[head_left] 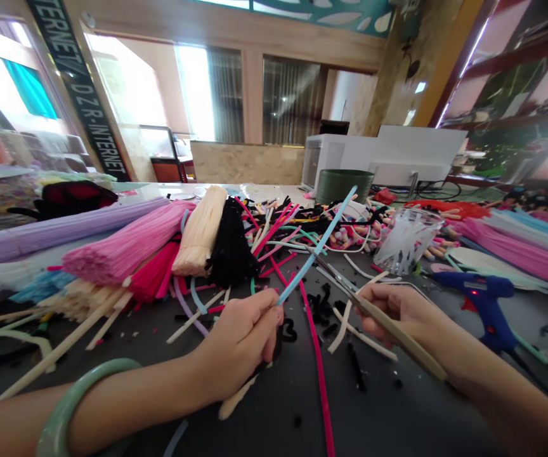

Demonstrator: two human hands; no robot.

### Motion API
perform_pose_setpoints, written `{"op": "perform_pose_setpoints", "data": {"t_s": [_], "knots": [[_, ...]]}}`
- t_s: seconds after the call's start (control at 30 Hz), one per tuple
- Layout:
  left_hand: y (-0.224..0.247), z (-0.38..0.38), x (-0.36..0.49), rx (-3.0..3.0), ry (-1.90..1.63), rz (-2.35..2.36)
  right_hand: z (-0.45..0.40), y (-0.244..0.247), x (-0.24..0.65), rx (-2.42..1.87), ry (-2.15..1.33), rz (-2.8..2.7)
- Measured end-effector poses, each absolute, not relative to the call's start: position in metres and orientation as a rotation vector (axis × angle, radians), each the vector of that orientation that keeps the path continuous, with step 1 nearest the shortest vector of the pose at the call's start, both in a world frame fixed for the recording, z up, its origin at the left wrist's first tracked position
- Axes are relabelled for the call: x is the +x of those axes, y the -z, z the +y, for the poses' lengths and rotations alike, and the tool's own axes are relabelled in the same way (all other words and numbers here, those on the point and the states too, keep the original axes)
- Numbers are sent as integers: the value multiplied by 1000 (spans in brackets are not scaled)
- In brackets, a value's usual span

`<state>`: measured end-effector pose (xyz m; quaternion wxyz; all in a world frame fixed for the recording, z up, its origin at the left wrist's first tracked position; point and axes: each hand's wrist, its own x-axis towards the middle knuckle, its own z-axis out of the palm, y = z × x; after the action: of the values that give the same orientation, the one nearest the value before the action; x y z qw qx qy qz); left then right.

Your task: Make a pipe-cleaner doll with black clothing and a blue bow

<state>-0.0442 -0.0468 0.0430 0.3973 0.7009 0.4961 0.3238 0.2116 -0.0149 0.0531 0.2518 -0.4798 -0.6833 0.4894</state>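
Note:
A light blue pipe cleaner point(324, 241) slants up and away from my left hand point(250, 327), which is closed around its lower end. My right hand point(395, 311) grips what look like long tweezers point(397, 333), with a tan body and thin metal tips. Those tips reach the middle of the blue pipe cleaner; I cannot tell whether they touch it. A dark pink pipe cleaner point(315, 355) runs along the dark table point(264, 438) between my hands. Below my left hand shows the end of a peach pipe cleaner point(230, 406). Black curled scraps point(320, 304) lie between the hands.
Bundles of pink point(112, 247), cream point(202, 231) and black point(233, 247) pipe cleaners lie at left. A blue glue gun point(486, 304) with a lit red light stands at right, near a clear cup point(407, 241). Behind are a green pot point(343, 186) and heaped small pieces.

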Motion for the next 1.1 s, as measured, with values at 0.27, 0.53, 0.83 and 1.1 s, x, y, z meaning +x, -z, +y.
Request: {"op": "perform_pose_setpoints", "data": {"t_s": [0.27, 0.53, 0.83, 1.1], "knots": [[-42, -46, -43, 1718, -858, 1247, -19, -58, 211, -1399, -1226, -1836], [-39, -45, -43, 1628, -884, 1222, -12, -51, 209, -1635, -455, -2012], [-39, -53, -44, 2174, -763, 1212, -19, -51, 203, -1535, -356, -2260], [-39, -73, -38, 2406, -631, 1115, -50, -53, 189, -882, -894, -2137]]}}
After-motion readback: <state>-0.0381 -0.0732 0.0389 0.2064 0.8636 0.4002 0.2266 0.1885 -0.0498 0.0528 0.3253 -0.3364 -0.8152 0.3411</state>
